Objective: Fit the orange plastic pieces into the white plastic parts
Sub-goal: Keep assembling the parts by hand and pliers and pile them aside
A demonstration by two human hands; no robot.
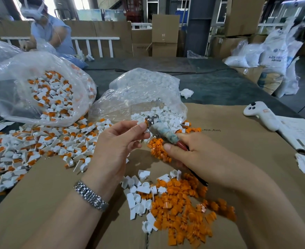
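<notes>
You hold a small hammer-like tool across the middle of the view, and both hands are on it for a reason: your right hand wraps its grip round the reddish handle low down, fingers curled tight, while your left hand pinches something small and pale against the metal head with thumb and fingertips (whether it is a white part or only the head itself, you cannot tell from here). That split lets one hand steer and the other steady the working end above the cardboard sheet that covers the worktop. The loose orange pieces lie heaped right under your wrists, with a smaller scatter of white parts touching their left edge, so both kinds are within easy reach. A second little clump of orange sits just below the tool. Further back, a clear bag spills more white parts toward you, and the big bag on the left holds pieces that already show white and orange together, with many more spread out in front of it; that looks like the finished pile, kept well apart from the raw stock. A white controller rests at the right, out of the way.
</notes>
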